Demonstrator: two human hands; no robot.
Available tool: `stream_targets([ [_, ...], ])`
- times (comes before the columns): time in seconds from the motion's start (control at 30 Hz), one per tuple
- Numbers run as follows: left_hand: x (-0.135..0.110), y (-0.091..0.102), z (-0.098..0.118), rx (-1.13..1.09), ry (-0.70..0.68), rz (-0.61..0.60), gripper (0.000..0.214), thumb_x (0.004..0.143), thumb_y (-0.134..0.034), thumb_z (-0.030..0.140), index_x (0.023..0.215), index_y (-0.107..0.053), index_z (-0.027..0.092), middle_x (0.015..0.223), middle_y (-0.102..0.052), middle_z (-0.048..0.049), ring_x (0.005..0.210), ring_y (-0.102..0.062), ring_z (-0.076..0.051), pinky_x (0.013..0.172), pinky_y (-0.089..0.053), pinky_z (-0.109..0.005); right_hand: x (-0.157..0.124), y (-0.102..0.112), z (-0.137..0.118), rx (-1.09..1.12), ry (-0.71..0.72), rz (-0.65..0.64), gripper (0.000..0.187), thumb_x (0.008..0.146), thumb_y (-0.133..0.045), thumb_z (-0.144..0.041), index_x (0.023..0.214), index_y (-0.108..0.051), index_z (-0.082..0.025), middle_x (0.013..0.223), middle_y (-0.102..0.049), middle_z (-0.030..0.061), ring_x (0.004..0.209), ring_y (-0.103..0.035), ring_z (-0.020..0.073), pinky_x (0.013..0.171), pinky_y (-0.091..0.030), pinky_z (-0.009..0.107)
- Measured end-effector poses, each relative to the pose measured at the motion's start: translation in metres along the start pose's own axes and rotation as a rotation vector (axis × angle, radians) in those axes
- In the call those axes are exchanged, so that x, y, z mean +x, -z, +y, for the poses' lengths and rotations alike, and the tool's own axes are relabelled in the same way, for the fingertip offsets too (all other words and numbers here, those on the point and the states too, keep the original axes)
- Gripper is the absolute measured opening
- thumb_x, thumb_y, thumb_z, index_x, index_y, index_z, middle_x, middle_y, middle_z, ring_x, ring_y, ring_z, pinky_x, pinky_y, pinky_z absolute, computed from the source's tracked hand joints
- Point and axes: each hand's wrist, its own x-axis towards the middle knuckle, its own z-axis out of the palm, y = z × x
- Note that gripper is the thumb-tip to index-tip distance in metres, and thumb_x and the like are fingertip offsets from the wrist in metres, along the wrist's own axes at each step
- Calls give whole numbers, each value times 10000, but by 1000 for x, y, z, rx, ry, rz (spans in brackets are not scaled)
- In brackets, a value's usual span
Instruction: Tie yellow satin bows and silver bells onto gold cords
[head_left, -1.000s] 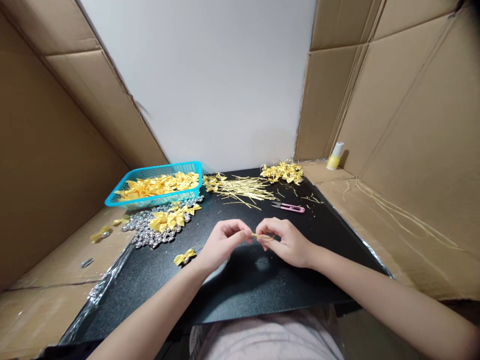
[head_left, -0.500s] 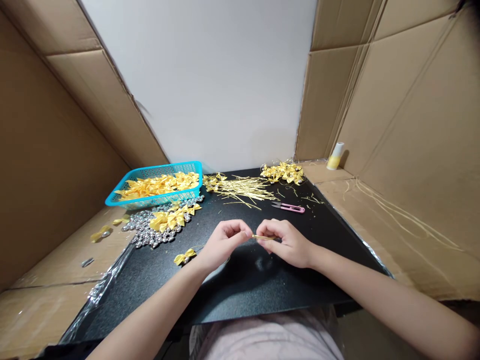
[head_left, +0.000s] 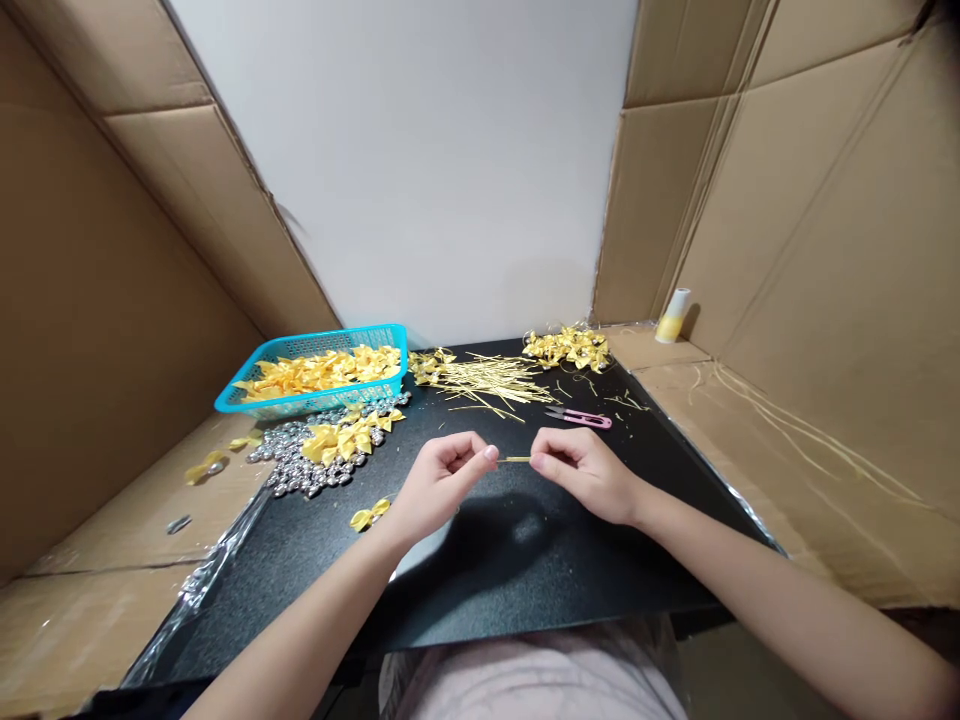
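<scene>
Over the middle of the black table, a thin gold twist tie is stretched level between my two hands. My left hand pinches one end between thumb and forefinger. The other end is pinched by my right hand, fingers curled in. A yellow ribbon bow with a silver bead lies left of my left wrist. Beyond my hands is a loose pile of gold twist ties. Pink thread snips lie just past my right hand.
A turquoise basket full of yellow bows stands at the back left. In front of it spread silver beads and more bows. Finished-looking bows are heaped at the back right. A thread spool stands by the cardboard wall.
My hands have moved slightly apart and up, so more of the tie shows as a straight line between them. The surrounding piles have not moved.
</scene>
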Motion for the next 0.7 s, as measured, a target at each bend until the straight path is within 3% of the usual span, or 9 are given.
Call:
stream_targets([
  [0.13, 0, 0, 0, -32, 25, -69, 371, 803, -622, 476, 668, -613, 130, 527, -346, 60, 506, -221, -69, 470, -168, -215, 1, 1, 2, 184, -54, -74, 362, 886, -505, -444, 650, -449, -175, 580, -340, -58, 555, -299, 92, 530, -255, 231],
  [0.27, -2, -2, -1, -52, 47, -57, 375, 776, -653, 481, 668, -664, 122, 498, -309, 64, 504, -200, -68, 473, -155, -220, 2, -1, 5, 339, -96, -109, 412, 853, -532, -514, 636, -424, -180, 574, -346, -60, 539, -291, 87, 521, -258, 231],
  [0.37, -3, -3, -1, -57, 59, -45, 375, 756, -670, 488, 704, -716, 119, 508, -403, 36, 521, -262, -80, 486, -197, -220, 2, -1, 7, 391, -115, -111, 415, 836, -551, -516, 629, -422, -181, 570, -362, -57, 534, -304, 86, 519, -271, 228],
  [0.5, -4, -3, 1, -74, 58, -44, 368, 741, -681, 486, 802, -769, 135, 536, -526, 0, 533, -352, -100, 508, -267, -229, 2, 1, 6, 355, -107, -108, 393, 832, -557, -487, 621, -438, -178, 560, -365, -56, 534, -311, 87, 523, -289, 227],
  [0.7, -5, -3, 5, -114, 80, -76, 359, 734, -687, 488, 782, -767, 141, 534, -575, -6, 512, -403, -104, 509, -303, -227, -2, -3, -2, 130, -4, -153, 263, 848, -555, -359, 681, -536, -157, 570, -415, -52, 532, -339, 81, 517, -287, 218],
])
